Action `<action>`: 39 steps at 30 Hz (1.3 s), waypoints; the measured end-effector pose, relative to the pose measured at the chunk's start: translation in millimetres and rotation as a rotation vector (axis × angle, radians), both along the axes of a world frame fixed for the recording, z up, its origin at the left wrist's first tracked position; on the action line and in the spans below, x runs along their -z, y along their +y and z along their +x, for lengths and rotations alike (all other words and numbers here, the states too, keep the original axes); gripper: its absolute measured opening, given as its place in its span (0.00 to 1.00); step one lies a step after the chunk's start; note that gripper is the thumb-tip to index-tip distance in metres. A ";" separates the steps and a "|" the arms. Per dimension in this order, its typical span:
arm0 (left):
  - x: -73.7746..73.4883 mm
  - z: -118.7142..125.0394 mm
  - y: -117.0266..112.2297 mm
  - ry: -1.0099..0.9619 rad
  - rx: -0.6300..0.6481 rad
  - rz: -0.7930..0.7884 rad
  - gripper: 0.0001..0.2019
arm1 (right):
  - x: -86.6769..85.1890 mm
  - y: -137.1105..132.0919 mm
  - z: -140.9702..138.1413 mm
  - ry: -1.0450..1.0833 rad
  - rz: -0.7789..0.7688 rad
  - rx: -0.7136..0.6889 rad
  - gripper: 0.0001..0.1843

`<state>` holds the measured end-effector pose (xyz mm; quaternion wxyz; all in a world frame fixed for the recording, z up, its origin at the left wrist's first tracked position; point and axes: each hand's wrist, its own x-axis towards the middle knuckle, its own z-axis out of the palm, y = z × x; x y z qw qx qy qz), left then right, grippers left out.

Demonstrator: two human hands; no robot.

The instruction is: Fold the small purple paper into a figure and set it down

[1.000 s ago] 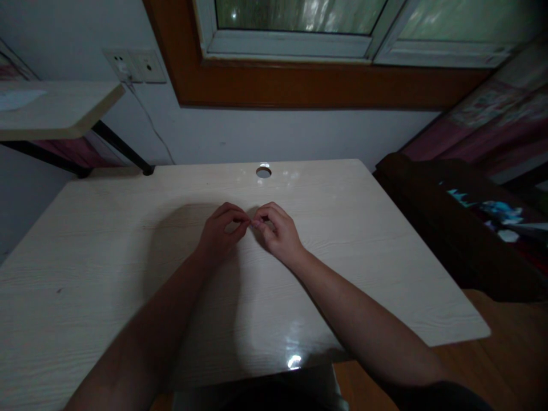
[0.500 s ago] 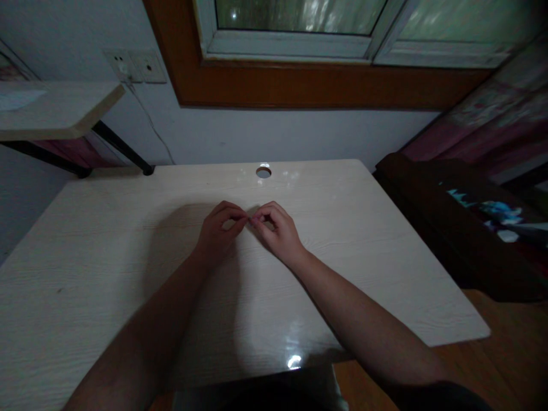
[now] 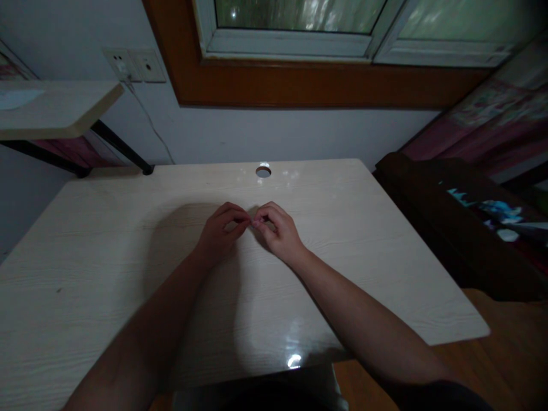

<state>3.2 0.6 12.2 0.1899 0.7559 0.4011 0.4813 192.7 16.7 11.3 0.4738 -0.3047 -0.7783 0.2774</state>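
1. My L hand (image 3: 220, 234) is curled, thumb & forefinger brought tog. in a pinch, tip pointing R.
2. My R hand (image 3: 280, 231) mirrors it: thumb & fingers bent into a loop, tips pointing L.
3. Both sets of fingertips meet, or v. nearly, abt mid-worktop (image 3: 363, 245), a bit toward the far side. Can't tell if either hand grips anything; whatever may be btwn the tips is too small & dim to make out.
4. Hands are low over the pale wood-grain surface, w/ a broad shadow around & below the L one. Can't tell if they touch it.
5. Round cable hole (image 3: 263, 172) sits near the far edge, just beyond my hands.
6. Forearms bare, coming in from the near side; dark sleeve (image 3: 445, 395) at my R elbow.
7. Far L corner: raised shelf (image 3: 47, 111) on black legs (image 3: 122, 147), w/ white paper (image 3: 19, 98) on top.
8. Wall behind: sockets (image 3: 148, 65), one w/ a plug in & a white cord (image 3: 149, 121) hanging down; brown window surround (image 3: 321, 84) to the R of them.
9. Off to my R: dark wooden furniture (image 3: 423, 228) w/ blue stuff (image 3: 500, 211) on it (too blurred to ID), pink curtain (image 3: 479, 128) behind.
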 end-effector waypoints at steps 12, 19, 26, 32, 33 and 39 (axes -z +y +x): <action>-3.6 0.9 0.4 -0.036 -0.064 -0.030 0.06 | 2.1 -0.5 -4.2 0.061 -0.050 0.057 0.03; 1.0 -0.4 1.4 -0.048 -0.067 -0.064 0.07 | 2.8 0.4 -4.5 0.064 -0.035 0.056 0.04; -0.2 1.6 1.4 -0.056 -0.066 -0.059 0.08 | 1.2 -0.7 -2.7 0.065 -0.031 0.040 0.04; -0.5 0.7 1.3 -0.053 -0.086 -0.040 0.09 | 1.5 -1.0 -3.7 0.058 -0.037 0.057 0.04; -0.8 0.5 1.1 -0.051 -0.090 -0.043 0.09 | 1.6 -1.0 -3.9 0.057 -0.040 0.059 0.04; -2.6 0.6 0.8 -0.026 -0.095 -0.061 0.09 | 3.2 -0.3 -3.7 0.046 -0.059 0.047 0.03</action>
